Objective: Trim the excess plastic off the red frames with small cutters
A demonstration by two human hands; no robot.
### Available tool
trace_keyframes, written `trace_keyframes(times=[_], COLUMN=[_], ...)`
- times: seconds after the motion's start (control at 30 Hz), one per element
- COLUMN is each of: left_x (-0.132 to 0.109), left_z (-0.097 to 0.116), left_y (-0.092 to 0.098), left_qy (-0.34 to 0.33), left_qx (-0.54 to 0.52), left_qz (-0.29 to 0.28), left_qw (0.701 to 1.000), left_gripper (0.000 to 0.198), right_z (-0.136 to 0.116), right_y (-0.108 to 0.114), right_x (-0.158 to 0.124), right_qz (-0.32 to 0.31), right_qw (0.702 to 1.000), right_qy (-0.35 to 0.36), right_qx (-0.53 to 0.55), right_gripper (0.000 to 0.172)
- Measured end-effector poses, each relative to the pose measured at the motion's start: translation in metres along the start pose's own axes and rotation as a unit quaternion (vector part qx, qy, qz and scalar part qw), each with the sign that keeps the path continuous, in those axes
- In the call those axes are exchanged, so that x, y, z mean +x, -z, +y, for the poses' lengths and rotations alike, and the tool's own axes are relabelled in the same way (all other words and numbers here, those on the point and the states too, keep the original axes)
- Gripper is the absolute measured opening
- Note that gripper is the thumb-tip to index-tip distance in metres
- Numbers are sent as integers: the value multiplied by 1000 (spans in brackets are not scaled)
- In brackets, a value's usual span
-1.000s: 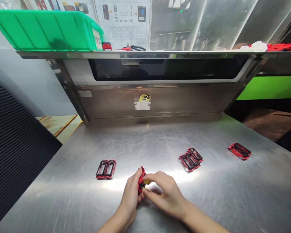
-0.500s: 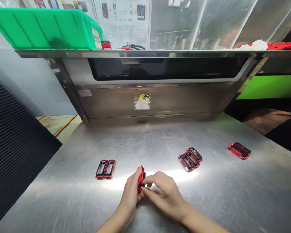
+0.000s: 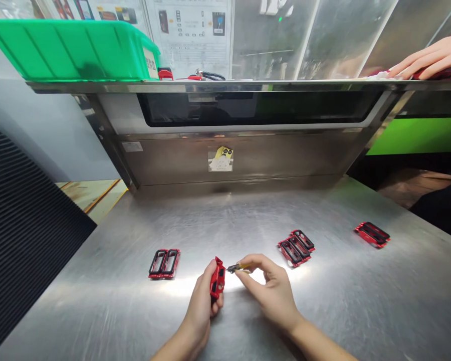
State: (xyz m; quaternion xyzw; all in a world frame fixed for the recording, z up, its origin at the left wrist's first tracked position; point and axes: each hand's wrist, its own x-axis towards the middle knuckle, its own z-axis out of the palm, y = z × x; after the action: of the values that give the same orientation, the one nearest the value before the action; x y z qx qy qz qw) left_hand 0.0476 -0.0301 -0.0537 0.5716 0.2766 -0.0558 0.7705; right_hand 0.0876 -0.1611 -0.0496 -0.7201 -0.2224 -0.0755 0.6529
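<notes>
**Factory assembly station**

This is a factory assembly line workstation. A stainless-steel bench (image 3: pixel 78 301) carries small batches of red-and-black frames (image 3: pixel 164 263). Upper left, a green plastic parts bin (image 3: pixel 67 52) sits on a steel shelf (image 3: pixel 270 85). A printed instruction sheet (image 3: pixel 191 35) hangs upper centre, and a yellow floor line (image 3: pixel 101 196) shows left.

A steel table (image 3: pixel 135 311) fills the near side of the room, with red-and-black frames on it: a pair (image 3: pixel 164 263) at ten o'clock, a small cluster (image 3: pixel 296 248) at two, and one (image 3: pixel 372 234) at three. A green crate (image 3: pixel 73 52) sits on a steel shelf (image 3: pixel 225 86) at eleven, and a co-worker's hand (image 3: pixel 428 59) rests on that shelf at one.
</notes>
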Motion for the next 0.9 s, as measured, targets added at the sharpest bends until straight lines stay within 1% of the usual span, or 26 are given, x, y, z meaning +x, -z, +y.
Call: trace_keyframes(times=[0.07, 0.13, 0.2, 0.27, 0.33, 0.37, 0.43, 0.5, 0.53, 0.57, 0.63, 0.67, 0.73, 0.8, 0.9], left_x=[-1, -2, -3, -3, -4, -4, -6, -7, -8, -8, -9, -9, -8, -8, -9], left_z=[2, 3, 4, 5, 5, 5, 5, 5, 5, 4, 4, 3, 2, 1, -2], left_y=[-1, -1, -1, 0, 0, 1, 1, 1, 1, 1, 1, 1, 1, 0, -2], left_qy=[12, 25, 39, 53, 62, 62, 53, 37, 32, 28, 23, 24, 29, 36, 50], left_qx=[-13, -31, -57, -91, -129, -143, -162, -165, -164, -162, -155, -151, -140, -126, -109], left_qz=[-1, -5, -17, -34, -54, -69, -112, -164, -188, -211, -256, -277, -306, -313, -277], left_qw=[1000, 999, 997, 994, 988, 985, 979, 972, 968, 963, 954, 949, 941, 940, 953], left_gripper=[61, 60, 61, 62, 62, 62, 59, 57, 55, 54, 54, 55, 57, 58, 59], right_z=[3, 6, 11, 15, 18, 19, 18, 16, 14, 13, 11, 11, 11, 12, 10], right_y=[2, 4, 4, 4, 4, 4, 3, 3, 2, 1, 0, -2, -4, -6, -6], right_x=[3, 6, 7, 8, 8, 8, 8, 9, 9, 9, 9, 9, 9, 9, 9], right_qz=[25, 14, -35, -100, -138, -139, -109, -87, -93, -108, -144, -155, -163, -168, -173], right_qw=[999, 997, 990, 978, 967, 963, 966, 978, 984, 989, 988, 985, 981, 980, 977], right_qy=[-31, -72, -115, -129, -100, -74, -24, -3, -9, -24, -58, -72, -84, -88, -98], right_qx=[-13, -39, -76, -128, -192, -219, -235, -191, -150, -102, -7, 27, 61, 67, 71], right_gripper=[15, 20, 21, 19, 21, 23, 25, 23, 24, 28, 38, 43, 51, 55, 56])
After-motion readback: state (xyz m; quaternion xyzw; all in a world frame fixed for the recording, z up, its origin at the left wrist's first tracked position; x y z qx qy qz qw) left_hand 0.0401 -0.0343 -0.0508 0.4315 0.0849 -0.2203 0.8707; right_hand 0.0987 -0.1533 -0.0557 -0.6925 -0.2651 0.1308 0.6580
